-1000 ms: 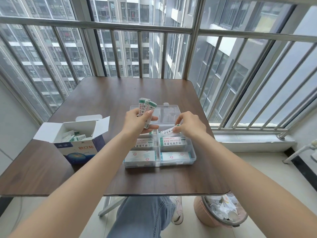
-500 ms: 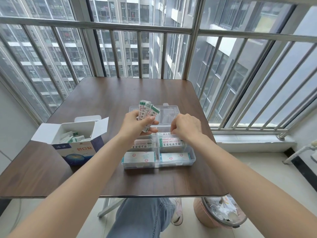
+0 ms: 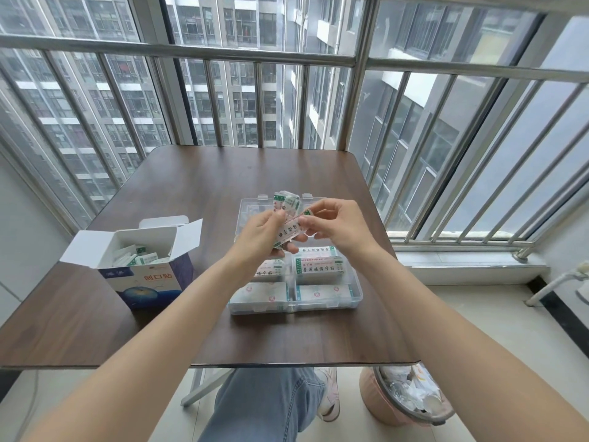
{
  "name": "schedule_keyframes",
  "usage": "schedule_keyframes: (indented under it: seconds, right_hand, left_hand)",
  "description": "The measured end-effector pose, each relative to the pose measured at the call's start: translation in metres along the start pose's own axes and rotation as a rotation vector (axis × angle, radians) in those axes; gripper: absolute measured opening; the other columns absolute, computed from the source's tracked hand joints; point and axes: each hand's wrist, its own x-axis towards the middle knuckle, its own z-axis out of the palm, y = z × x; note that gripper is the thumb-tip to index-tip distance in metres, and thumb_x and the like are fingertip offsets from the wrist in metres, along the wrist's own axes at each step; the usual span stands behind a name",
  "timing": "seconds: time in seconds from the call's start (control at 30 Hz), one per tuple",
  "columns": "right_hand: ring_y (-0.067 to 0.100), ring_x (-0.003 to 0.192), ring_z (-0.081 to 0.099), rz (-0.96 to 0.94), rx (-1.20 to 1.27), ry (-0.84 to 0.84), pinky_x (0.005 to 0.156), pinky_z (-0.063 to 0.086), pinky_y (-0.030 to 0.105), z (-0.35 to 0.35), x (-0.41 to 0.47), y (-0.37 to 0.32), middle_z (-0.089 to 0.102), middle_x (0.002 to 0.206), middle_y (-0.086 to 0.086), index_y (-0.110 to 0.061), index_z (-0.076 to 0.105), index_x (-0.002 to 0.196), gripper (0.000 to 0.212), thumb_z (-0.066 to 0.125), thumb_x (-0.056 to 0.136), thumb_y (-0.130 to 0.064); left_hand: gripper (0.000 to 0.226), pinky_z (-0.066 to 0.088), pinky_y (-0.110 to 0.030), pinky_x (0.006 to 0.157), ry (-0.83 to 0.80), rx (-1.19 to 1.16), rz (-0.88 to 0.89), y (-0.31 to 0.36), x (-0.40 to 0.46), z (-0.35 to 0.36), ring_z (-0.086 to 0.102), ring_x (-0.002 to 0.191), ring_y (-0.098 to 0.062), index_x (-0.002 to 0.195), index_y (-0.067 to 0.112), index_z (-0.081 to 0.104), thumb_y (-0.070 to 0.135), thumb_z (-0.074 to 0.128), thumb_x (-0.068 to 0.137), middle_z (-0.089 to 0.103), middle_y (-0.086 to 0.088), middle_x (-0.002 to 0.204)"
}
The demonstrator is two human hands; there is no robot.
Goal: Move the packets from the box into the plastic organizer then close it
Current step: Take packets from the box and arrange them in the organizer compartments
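A clear plastic organizer (image 3: pixel 357 298) lies open on the brown table (image 3: pixel 204 186), its lid (image 3: pixel 248 208) folded back flat behind it. Several of its compartments hold stacked white-and-green packets (image 3: pixel 318 269). My left hand (image 3: pixel 261 234) grips a small bunch of packets (image 3: pixel 286 201) above the organizer's rear part. My right hand (image 3: pixel 334 228) pinches one packet (image 3: pixel 291 232) at its upper end, right against the left hand's bunch. The open blue-and-white box (image 3: pixel 149 279) stands to the left with more packets (image 3: pixel 137 258) inside.
Metal window bars (image 3: pixel 287 59) run close behind and to the right of the table. A pink waste bin (image 3: pixel 404 400) full of scraps sits on the floor under the table's near right corner. My knee in jeans (image 3: pixel 264 406) shows below the front edge.
My right hand has lifted from the organizer's compartments up to my left hand and now pinches one packet from the bunch. The left hand stayed about in place.
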Motion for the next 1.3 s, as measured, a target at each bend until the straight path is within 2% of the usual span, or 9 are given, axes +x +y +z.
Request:
schedule_keyframes:
  seconds: [0.1,0.2,0.37,0.53,0.73,0.93,1.1,1.2,1.3]
  right_hand:
    - [0.012,0.060,0.060,-0.055,-0.007,0.044,0.059,0.049,0.020,-0.001,-0.001,0.002,0.069,0.073,0.012,-0.008,0.067,0.077,0.009,0.076,0.076,-0.009]
    - [0.010,0.064,0.059,-0.077,-0.060,0.068,0.058,0.048,0.019,-0.003,-0.001,0.002,0.070,0.076,0.011,-0.010,0.065,0.076,0.012,0.076,0.076,-0.013]
    - [0.012,0.066,0.060,-0.087,-0.026,0.069,0.054,0.047,0.016,-0.003,-0.004,0.002,0.066,0.076,0.008,-0.012,0.059,0.077,0.017,0.076,0.077,-0.013]
    - [0.011,0.061,0.055,-0.042,0.043,0.029,0.045,0.038,0.015,-0.004,-0.004,0.003,0.063,0.074,0.003,-0.014,0.050,0.073,0.024,0.073,0.079,-0.007]
    - [0.004,0.055,0.059,0.019,0.086,0.049,0.045,0.039,0.015,-0.008,-0.003,0.000,0.063,0.066,0.001,-0.009,0.061,0.097,0.022,0.072,0.079,-0.006]
    - [0.003,0.054,0.060,0.097,0.059,0.065,0.050,0.045,0.015,-0.009,-0.002,0.002,0.069,0.076,0.002,-0.012,0.066,0.087,0.009,0.072,0.081,-0.013]
    - [0.013,0.062,0.064,0.149,0.145,0.015,0.057,0.049,0.020,-0.014,-0.001,0.001,0.071,0.079,0.008,-0.011,0.064,0.082,0.008,0.071,0.081,-0.007]
    - [0.015,0.066,0.064,0.124,0.153,0.063,0.057,0.050,0.019,-0.014,0.000,0.002,0.068,0.078,0.008,-0.012,0.060,0.076,0.013,0.071,0.081,-0.006]
    - [0.016,0.069,0.063,0.097,0.089,0.156,0.060,0.052,0.020,-0.012,0.002,0.007,0.066,0.079,0.008,-0.013,0.057,0.074,0.016,0.070,0.082,-0.008]
  left_hand:
    - [0.024,0.051,-0.021,0.051,0.000,0.022,-0.007,0.002,-0.002,-0.002,0.066,0.055,-0.013,0.099,0.012,0.062,0.021,0.040,0.101,0.071,-0.007,0.082]
    - [0.015,0.056,-0.021,0.051,-0.019,-0.086,-0.045,0.006,-0.002,-0.005,0.069,0.058,-0.017,0.095,0.010,0.064,0.017,0.050,0.097,0.070,-0.008,0.082]
    - [0.011,0.058,-0.023,0.053,-0.064,-0.130,-0.093,0.011,-0.003,-0.012,0.071,0.063,-0.022,0.096,0.008,0.066,0.014,0.059,0.091,0.071,-0.010,0.081]
    - [0.012,0.056,-0.021,0.051,-0.150,-0.040,-0.101,0.011,-0.005,-0.010,0.070,0.060,-0.022,0.097,0.009,0.066,0.015,0.058,0.091,0.071,-0.010,0.075]
    - [0.011,0.057,-0.025,0.050,-0.053,-0.040,-0.053,0.010,0.002,-0.005,0.070,0.058,-0.022,0.096,0.011,0.065,0.018,0.057,0.093,0.069,-0.009,0.078]
    - [0.007,0.059,-0.031,0.055,0.030,-0.027,0.042,0.006,0.006,0.001,0.070,0.062,-0.020,0.093,0.008,0.064,0.012,0.060,0.091,0.069,-0.010,0.079]
    - [0.003,0.059,-0.032,0.058,0.115,-0.001,0.097,0.000,0.012,0.004,0.069,0.064,-0.013,0.089,0.012,0.064,0.011,0.062,0.089,0.068,-0.009,0.081]
    - [0.005,0.059,-0.032,0.058,0.066,-0.030,0.063,-0.001,0.011,0.006,0.071,0.063,-0.025,0.093,0.010,0.064,0.013,0.061,0.090,0.070,-0.010,0.082]
    - [0.006,0.058,-0.027,0.053,0.011,0.008,0.044,0.000,0.008,0.007,0.071,0.060,-0.025,0.095,0.014,0.064,0.016,0.061,0.090,0.070,-0.008,0.084]
